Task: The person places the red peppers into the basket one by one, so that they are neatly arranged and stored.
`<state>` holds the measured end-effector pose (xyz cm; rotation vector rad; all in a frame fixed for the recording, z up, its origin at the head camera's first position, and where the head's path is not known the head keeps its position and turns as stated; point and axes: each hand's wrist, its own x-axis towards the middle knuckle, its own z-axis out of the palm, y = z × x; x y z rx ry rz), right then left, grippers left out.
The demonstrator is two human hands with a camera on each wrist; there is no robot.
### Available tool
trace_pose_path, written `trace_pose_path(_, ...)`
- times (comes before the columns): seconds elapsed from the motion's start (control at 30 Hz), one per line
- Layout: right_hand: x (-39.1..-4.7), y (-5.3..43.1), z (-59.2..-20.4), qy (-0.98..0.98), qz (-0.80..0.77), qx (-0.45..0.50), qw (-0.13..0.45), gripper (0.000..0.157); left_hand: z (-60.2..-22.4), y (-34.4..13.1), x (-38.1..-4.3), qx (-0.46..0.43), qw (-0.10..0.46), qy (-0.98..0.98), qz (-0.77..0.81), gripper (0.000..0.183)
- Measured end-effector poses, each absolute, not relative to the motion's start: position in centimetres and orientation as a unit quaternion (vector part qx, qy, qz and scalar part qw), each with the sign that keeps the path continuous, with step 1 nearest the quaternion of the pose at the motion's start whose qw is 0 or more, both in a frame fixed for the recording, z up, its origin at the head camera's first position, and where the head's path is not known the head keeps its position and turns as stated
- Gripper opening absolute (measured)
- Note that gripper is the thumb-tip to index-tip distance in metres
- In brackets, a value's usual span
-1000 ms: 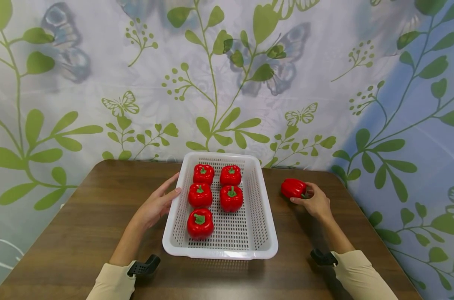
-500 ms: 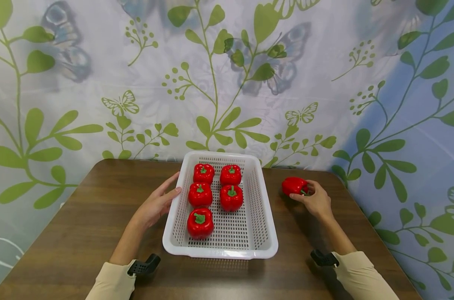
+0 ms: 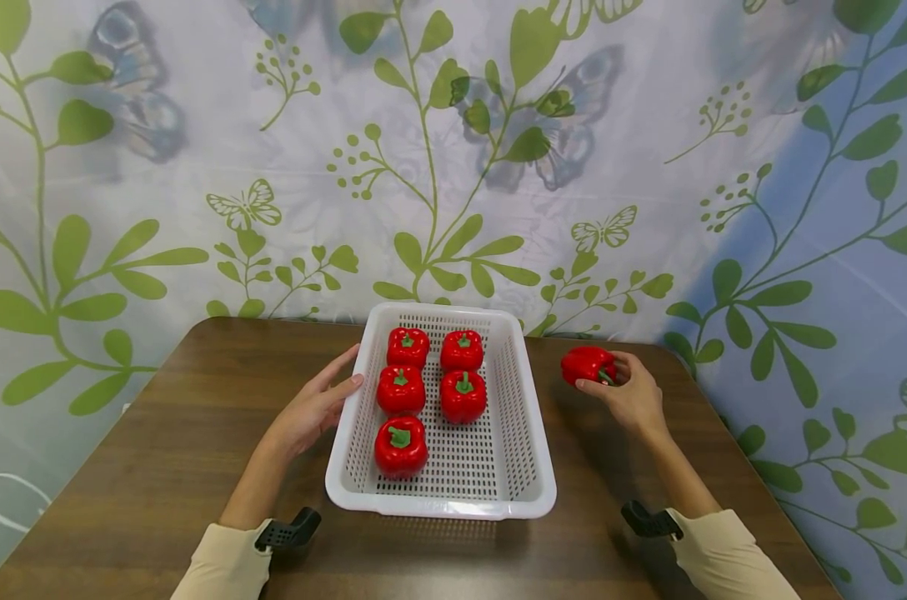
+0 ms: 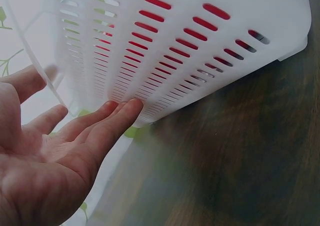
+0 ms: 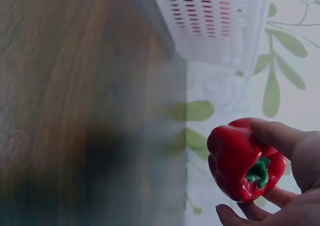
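A red bell pepper point(image 3: 587, 365) with a green stem point(image 5: 258, 173) is held on its side in my right hand point(image 3: 633, 400), between the thumb and the fingers. It appears lifted a little above the table, right of the white perforated basket point(image 3: 528, 400). My left hand point(image 3: 314, 408) touches the basket's left side. Its fingers point(image 4: 112, 121) lie extended against the slotted outer wall, and the thumb is at the rim. Inside the basket stand several red bell peppers point(image 3: 399, 448), stems up, in two columns; the left column reaches nearer the front.
The brown wooden table point(image 3: 161, 467) runs under the basket and both arms. A patterned cloth backdrop point(image 3: 453, 167) with leaves and butterflies hangs behind the table and along its right side. Dark straps point(image 3: 288, 531) sit on both wrists.
My right hand has tilted the bell pepper and raised it slightly, so more of its stem end shows. The left hand and the basket have stayed put.
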<state>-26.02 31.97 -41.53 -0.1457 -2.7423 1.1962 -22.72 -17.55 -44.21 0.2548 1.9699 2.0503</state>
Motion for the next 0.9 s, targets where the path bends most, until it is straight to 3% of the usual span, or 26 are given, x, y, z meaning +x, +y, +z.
trace_pose_path(0.9,-23.5,26.8,-35.8,-0.901,0.427,0.028,0.070,0.079,-44.3,-17.6,-22.8,0.094,0.141,0.685,0.709,0.064)
